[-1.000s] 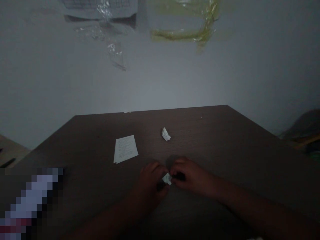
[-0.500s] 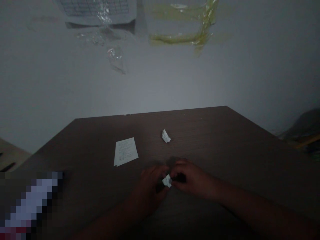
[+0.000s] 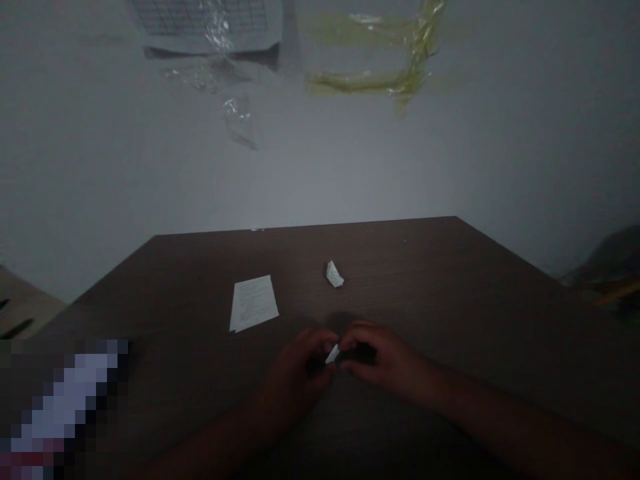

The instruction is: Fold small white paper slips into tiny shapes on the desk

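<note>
Between my two hands, just above the dark wooden table [image 3: 200, 400], is a small folded piece of paper [image 3: 333, 354], showing as a pale triangle. My left hand [image 3: 305, 363] pinches its left side with thumb and fingers. From the other side, my right hand [image 3: 373, 353] closes its fingers on the paper's right edge. Fingertips hide part of the paper. Beyond my hands lies a second folded paper piece [image 3: 335, 274]. A few flat printed paper sheets [image 3: 254, 303] lie overlapped to the left of it.
At the lower left is a blurred-out pale object [image 3: 65, 393] on the table. The pale wall [image 3: 350, 167] rises behind the table's far edge, with a taped gridded sheet [image 3: 200, 17] and yellow tape [image 3: 365, 83]. Dim items [image 3: 613, 267] stand beyond the right edge.
The paper in my hands has turned or folded over, from a wider patch with printed lines to a narrow triangle. My fingers have drawn closer together around it. The view has shifted slightly.
</note>
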### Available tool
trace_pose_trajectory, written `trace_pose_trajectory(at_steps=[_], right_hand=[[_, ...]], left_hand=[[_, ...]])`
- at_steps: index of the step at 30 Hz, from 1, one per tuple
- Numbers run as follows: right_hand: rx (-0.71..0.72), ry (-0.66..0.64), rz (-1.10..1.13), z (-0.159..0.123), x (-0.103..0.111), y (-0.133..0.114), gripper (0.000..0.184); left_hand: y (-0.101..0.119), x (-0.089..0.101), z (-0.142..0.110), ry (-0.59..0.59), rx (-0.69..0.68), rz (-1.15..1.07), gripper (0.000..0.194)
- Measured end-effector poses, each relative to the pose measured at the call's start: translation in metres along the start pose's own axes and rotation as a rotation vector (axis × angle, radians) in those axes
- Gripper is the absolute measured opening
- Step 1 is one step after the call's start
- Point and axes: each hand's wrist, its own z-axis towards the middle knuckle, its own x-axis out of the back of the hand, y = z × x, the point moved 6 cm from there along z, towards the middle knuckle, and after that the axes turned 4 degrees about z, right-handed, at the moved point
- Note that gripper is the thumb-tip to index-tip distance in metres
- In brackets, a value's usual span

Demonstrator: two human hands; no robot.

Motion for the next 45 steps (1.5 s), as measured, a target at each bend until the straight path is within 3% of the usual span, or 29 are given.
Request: trace_pose_trajectory(at_steps=[5,9,12,17,45], right_hand=[[-0.038,0.049,0.011,-0.001,0.000,-0.004,0.014],[-0.067,0.019,0.026,-0.001,-0.002,-0.002,0.003],[-0.049,0.018,0.025,-0.001,-0.002,-0.002,0.006],[-0.041,0.000,0.029,-0.001,-0.002,-0.004,0.010],[0.064,-0.009,-0.070,-0.004,-0.003,-0.020,0.009]], left_hand=[[0.005,0.001,0.001,0.012,0.003,-0.017,0.027],[0.005,0.001,0.000,-0.021,0.094,-0.003,0.012],[0.009,0.003,0.000,-0.037,0.120,0.022,0.001],[0.015,0.007,0.001,-0.060,0.107,0.046,0.011],[0.022,0.007,0.002,-0.081,-0.021,0.046,0.015]])
